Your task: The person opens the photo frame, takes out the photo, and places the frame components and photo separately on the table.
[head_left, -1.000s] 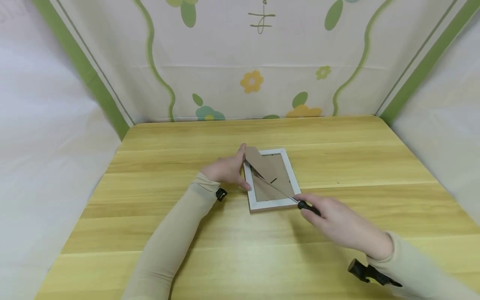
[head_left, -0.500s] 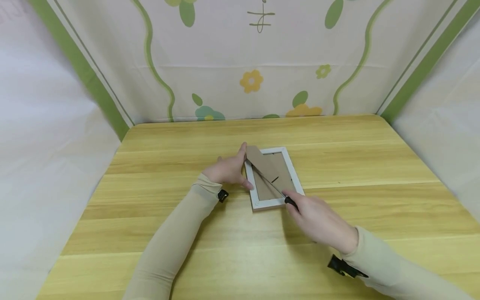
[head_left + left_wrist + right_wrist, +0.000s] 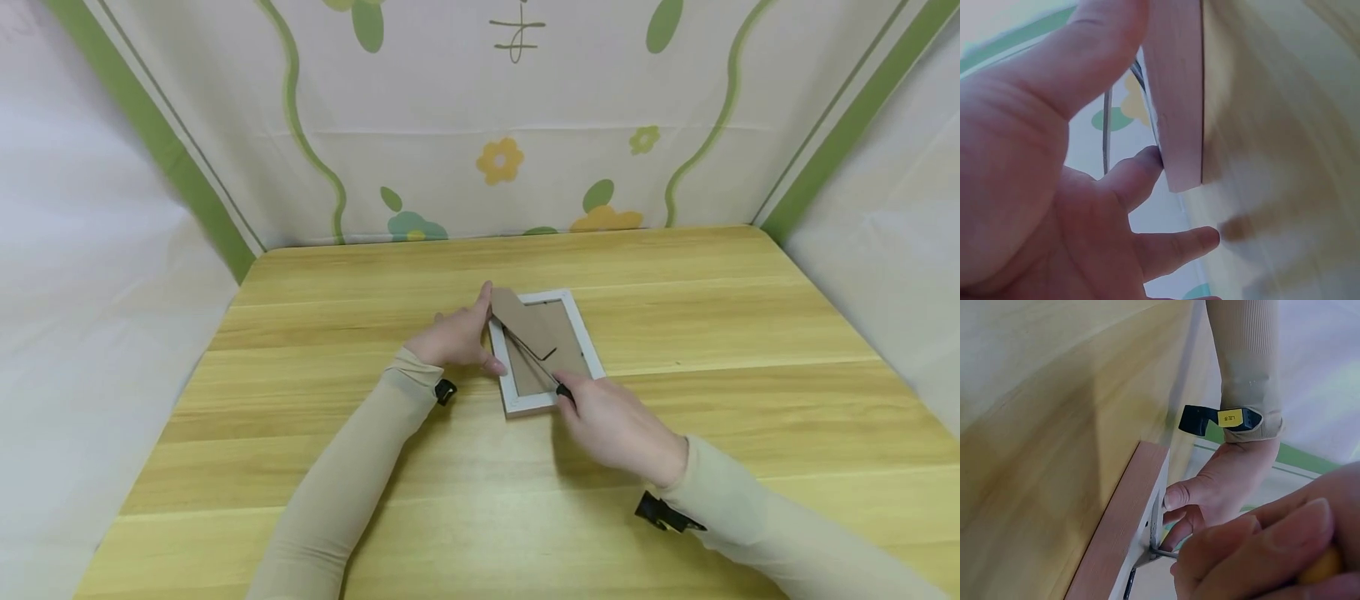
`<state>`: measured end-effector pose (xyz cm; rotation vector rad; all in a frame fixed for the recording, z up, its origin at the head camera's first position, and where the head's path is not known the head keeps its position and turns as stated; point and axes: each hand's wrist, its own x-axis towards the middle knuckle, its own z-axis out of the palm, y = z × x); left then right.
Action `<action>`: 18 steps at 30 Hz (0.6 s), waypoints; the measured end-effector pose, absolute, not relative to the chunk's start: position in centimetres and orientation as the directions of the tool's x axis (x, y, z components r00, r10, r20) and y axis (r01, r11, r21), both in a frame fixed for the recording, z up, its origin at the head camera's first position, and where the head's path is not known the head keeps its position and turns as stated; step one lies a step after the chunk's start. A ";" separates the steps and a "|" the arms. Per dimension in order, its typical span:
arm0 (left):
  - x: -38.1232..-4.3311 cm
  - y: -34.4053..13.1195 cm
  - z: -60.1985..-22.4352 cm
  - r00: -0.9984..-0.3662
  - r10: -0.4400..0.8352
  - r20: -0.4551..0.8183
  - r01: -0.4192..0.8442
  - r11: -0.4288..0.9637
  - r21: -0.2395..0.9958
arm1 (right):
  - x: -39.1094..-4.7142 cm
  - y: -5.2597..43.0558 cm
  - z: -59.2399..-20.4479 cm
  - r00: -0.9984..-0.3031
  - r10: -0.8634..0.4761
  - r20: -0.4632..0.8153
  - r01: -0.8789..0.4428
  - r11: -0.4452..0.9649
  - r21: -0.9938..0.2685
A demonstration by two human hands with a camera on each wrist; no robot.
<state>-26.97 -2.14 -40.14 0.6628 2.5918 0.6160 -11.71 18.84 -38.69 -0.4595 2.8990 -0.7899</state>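
A white picture frame (image 3: pixel 582 331) lies face down with its brown backing board up. Its brown easel stand (image 3: pixel 519 322) is tilted up from the backing. My left hand (image 3: pixel 456 338) spreads its fingers at the frame's left side. Its thumb rests on the near part of the rim and its index finger reaches the stand's top end. My right hand (image 3: pixel 621 429) grips the dark handle of a screwdriver (image 3: pixel 564 391). The thin shaft runs under the stand's edge, where its tip is hidden. A yellow part of the handle (image 3: pixel 1325 565) shows between the right fingers in the right wrist view.
The frame lies on a wood-grain table (image 3: pixel 420 500). A pale curtain (image 3: pixel 420 100) with flowers and green stripes hangs behind its far edge, and white cloth hangs at both sides. Black camera straps (image 3: pixel 667 512) sit on the wrists.
My right hand has moved left and toward the frame, carrying the screwdriver further under the stand. My left hand has stayed at the frame's side.
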 end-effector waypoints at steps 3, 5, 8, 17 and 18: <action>-27.0 -2.1 -40.2 -0.809 0.527 -0.259 0.346 0.784 0.516 | -11.8 18.4 -38.7 -0.951 -0.307 -0.030 -0.253 0.832 -0.494; -27.0 -2.1 -40.3 -0.807 0.532 -0.257 0.352 0.782 0.514 | -11.8 18.2 -38.8 -0.953 -0.303 -0.030 -0.252 0.841 -0.479; -27.1 -2.1 -40.4 -0.803 0.540 -0.251 0.360 0.777 0.517 | -11.8 17.9 -38.9 -0.953 -0.302 -0.037 -0.251 0.848 -0.467; -27.2 -2.4 -40.3 -0.783 0.564 -0.263 0.358 0.754 0.551 | -12.9 17.9 -37.0 -0.942 -0.276 -0.191 -0.123 0.814 -0.568; -27.3 -2.5 -40.3 -0.782 0.564 -0.265 0.356 0.753 0.553 | -13.0 17.8 -36.7 -0.940 -0.268 -0.210 -0.109 0.820 -0.561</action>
